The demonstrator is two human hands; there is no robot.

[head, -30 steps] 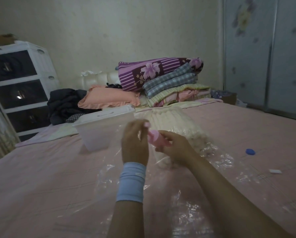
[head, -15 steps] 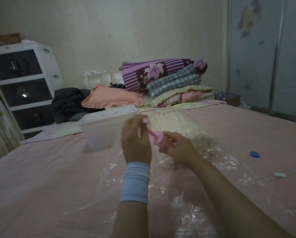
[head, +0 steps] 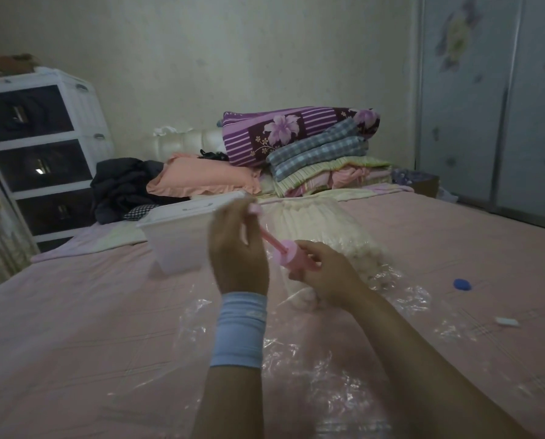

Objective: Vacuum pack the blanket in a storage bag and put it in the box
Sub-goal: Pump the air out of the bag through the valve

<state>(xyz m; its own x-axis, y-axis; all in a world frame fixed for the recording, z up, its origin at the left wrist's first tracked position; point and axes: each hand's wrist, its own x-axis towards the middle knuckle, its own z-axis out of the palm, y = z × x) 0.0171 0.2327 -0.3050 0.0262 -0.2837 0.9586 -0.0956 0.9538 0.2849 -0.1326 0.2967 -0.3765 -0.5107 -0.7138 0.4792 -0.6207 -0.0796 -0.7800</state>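
In the head view, both hands met over the middle of the bed (head: 75,327). The left hand (head: 238,248), with a pale blue wristband (head: 241,327) on its wrist, was clenched around the top of the plunger (head: 266,236). The right hand (head: 325,274) grasped the round body of the pink pump (head: 291,256) from the side.

The long axis of the pump slanted from the plunger top, high and to the left, down to the body, lower and to the right, so it aimed at the storage bag (head: 296,359) under the hands. The plunger was drawn out, and much of its thin rod showed between the two hands. By my judgement the coming move was a push along this same slanted line. The right hand hid the foot of the pump, so I cannot tell if it sat on the valve.

The cream blanket (head: 322,229) lay inside the clear bag just beyond the right hand, with its length running away from the person. The bag was spread flat and wrinkled on the bed, reaching toward the person.

The white box (head: 176,242) stood to the left and a little beyond — the left hand was the nearer one to it. A blue cap (head: 462,284) lay well apart on the right.
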